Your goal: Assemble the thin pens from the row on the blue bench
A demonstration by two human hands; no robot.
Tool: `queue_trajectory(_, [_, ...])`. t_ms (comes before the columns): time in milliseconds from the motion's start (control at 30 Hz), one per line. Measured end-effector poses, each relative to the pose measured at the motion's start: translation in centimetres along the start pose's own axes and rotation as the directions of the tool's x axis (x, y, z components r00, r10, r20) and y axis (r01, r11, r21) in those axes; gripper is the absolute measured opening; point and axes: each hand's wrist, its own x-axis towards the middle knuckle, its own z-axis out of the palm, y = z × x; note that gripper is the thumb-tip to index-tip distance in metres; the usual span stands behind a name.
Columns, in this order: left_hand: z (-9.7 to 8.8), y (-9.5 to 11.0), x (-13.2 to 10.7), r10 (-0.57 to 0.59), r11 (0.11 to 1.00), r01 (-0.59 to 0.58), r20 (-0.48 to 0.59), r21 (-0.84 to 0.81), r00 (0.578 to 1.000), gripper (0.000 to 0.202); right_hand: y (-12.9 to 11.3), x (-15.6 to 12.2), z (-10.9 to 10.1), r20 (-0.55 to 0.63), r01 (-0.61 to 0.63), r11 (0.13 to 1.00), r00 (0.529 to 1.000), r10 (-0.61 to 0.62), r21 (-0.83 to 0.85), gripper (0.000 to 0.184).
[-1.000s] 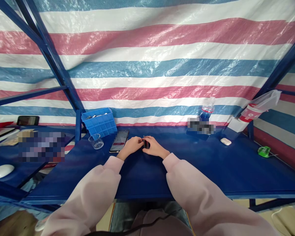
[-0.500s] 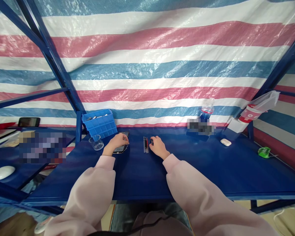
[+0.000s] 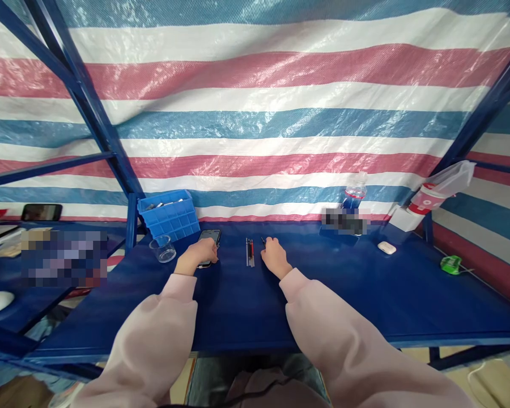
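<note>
My left hand (image 3: 199,253) rests over the phone (image 3: 211,234), which lies on the blue table with its screen up. Its fingers are pinched at the phone's right edge, and whatever they hold is too small to make out. Several slim pen refills (image 3: 250,253), among them a red one, lie side by side between my two hands. Just right of them, my right hand (image 3: 276,258) is closed with its fingers curled down. A small dark tip (image 3: 263,241) shows at its fingertips; the rest of that thing is hidden.
Behind my left hand are a clear cup (image 3: 163,250) and a blue bin (image 3: 170,218) of small parts. A bottle (image 3: 353,195), a white earbud case (image 3: 386,247), a red and white cup (image 3: 425,199) and a green packet (image 3: 451,264) stand or lie to the right.
My left hand has moved slightly down, its fingers now lower against the phone's right edge. My right hand has shifted a little away from the refills. The view has swung slightly right.
</note>
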Motion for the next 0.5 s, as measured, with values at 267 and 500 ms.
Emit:
queue_trajectory(267, [0.66,0.16,0.23,-0.016,0.997,0.021,-0.059,0.076,0.998,0.015,-0.07,-0.03,-0.22,0.007,-0.012,1.000,1.000,0.012,0.027,0.019])
queue_trajectory(500, [1.03,0.24,0.52,0.008,0.993,0.008,-0.128,0.121,0.992,0.016,-0.11,-0.10,-0.43,0.013,-0.019,0.999,1.000,0.018,0.043,0.019])
